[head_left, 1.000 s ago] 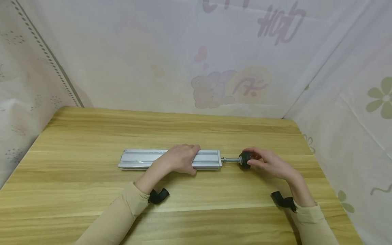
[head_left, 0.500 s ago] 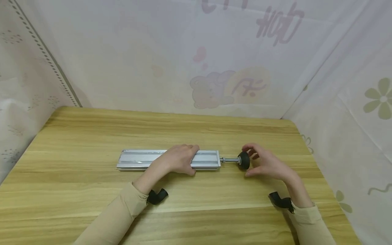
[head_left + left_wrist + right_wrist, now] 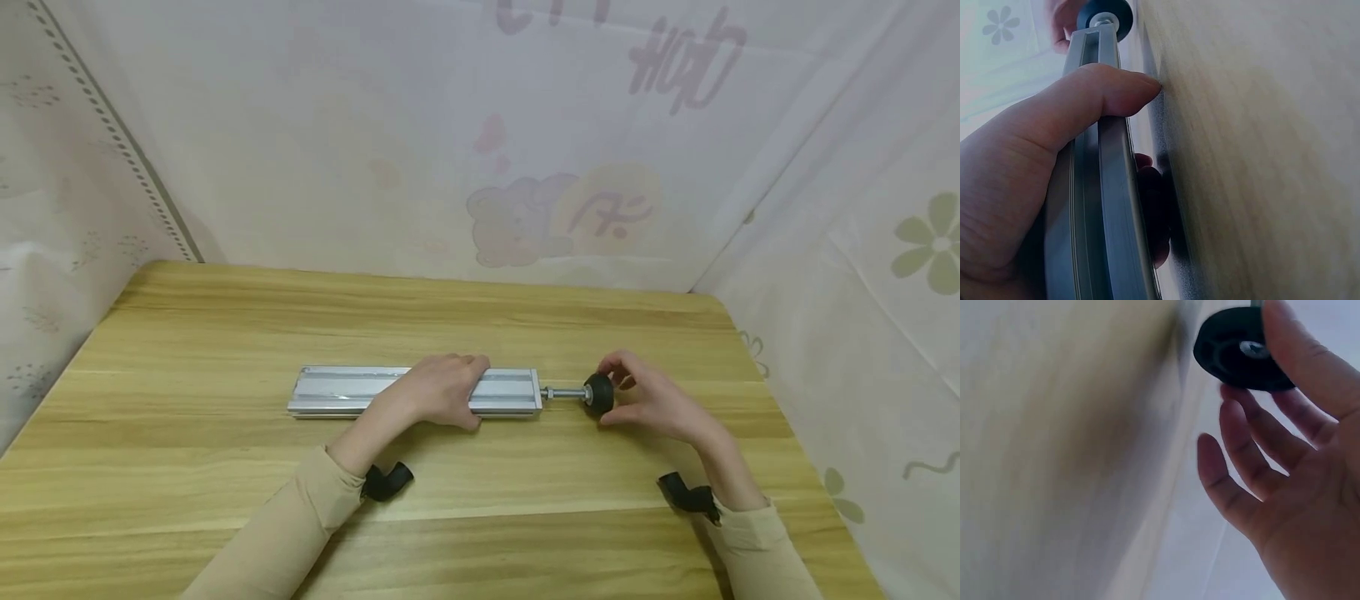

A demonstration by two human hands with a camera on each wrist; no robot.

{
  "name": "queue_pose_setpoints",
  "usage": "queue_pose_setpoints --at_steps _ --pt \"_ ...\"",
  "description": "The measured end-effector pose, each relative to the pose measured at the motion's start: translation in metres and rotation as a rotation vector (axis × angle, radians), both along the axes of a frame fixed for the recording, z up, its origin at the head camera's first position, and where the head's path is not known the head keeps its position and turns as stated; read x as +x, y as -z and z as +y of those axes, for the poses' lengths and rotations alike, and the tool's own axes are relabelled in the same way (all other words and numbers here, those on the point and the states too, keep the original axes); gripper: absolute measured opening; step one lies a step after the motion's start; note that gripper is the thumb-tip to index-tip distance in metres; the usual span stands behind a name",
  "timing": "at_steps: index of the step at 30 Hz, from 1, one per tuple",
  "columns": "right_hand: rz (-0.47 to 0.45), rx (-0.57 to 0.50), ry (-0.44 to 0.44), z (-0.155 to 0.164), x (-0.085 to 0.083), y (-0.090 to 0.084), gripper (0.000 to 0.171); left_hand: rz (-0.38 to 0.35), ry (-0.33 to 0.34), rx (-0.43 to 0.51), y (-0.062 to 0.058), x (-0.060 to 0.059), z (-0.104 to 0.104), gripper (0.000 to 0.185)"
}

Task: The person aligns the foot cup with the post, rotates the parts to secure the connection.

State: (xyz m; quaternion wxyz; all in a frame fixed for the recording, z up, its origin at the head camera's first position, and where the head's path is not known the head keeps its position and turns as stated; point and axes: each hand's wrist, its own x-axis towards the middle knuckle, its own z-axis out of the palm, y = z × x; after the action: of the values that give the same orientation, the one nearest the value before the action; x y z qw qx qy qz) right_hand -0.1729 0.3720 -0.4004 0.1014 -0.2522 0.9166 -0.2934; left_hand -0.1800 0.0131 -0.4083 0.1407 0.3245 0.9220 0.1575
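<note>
A silver aluminium profile (image 3: 510,383) lies lengthwise on the table. My left hand (image 3: 442,390) grips it from above near its right end. In the left wrist view the thumb presses along the grooved side of the profile (image 3: 1119,200), and some fingertips show by its lower edge. Out of the end plate runs a threaded rod (image 3: 566,392) with a nut, ending in a black levelling foot (image 3: 599,394). My right hand (image 3: 654,402) holds the foot's rim between thumb and fingers; seen from the right wrist, a screw sits in the middle of the foot's base (image 3: 1225,353).
The wooden table (image 3: 480,533) has rounded back corners. Printed cloth (image 3: 337,150) hangs behind it and down both sides. Each wrist carries a black curved mount, one on the left (image 3: 388,482) and one on the right (image 3: 688,493).
Half a second ago the right fingers had spread off the foot; now they close round its rim again. The foot's tilt has changed slightly. The left hand and the profile stay put.
</note>
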Motion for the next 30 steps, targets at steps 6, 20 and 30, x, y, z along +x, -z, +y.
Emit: queue_pose_setpoints --at_steps 6,20,30 --pt "-0.093 -0.009 -0.065 0.008 -0.001 -0.002 0.048 -0.001 -0.005 0.004 -0.002 0.001 0.001 0.058" --pt "-0.165 0.033 -0.019 0.006 0.002 -0.006 0.073 -0.001 -0.002 -0.001 0.002 0.0 0.0 0.063" --pt "0.022 0.014 -0.022 -0.004 0.0 0.001 0.078 0.0 -0.001 -0.006 0.001 0.001 0.001 0.063"
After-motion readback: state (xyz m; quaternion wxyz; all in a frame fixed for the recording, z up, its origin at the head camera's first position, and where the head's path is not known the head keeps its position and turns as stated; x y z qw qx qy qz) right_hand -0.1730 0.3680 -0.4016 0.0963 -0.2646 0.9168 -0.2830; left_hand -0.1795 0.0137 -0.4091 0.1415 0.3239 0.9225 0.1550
